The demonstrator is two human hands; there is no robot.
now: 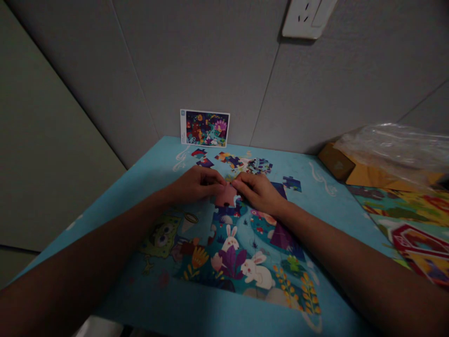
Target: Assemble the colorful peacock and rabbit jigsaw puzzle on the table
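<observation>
A pink jigsaw puzzle piece (225,195) sits at the upper edge of a partly joined jigsaw puzzle (252,262) showing white rabbits, plants and a blue stream. My left hand (196,185) pinches this piece from the left with thumb and index finger. From the right, my right hand (258,193) is closed on its upper right edge, the other fingers curled under. Its wrist covers part of the puzzle's right side. Whether the piece is locked into its neighbours I cannot tell.
Several loose puzzle pieces (259,166) lie beyond my hands, with one blue piece (292,183) to the right. A picture card (206,128) leans on the wall. At right are a cardboard box (336,161), clear plastic wrap (393,145) and a colourful printed box (421,234).
</observation>
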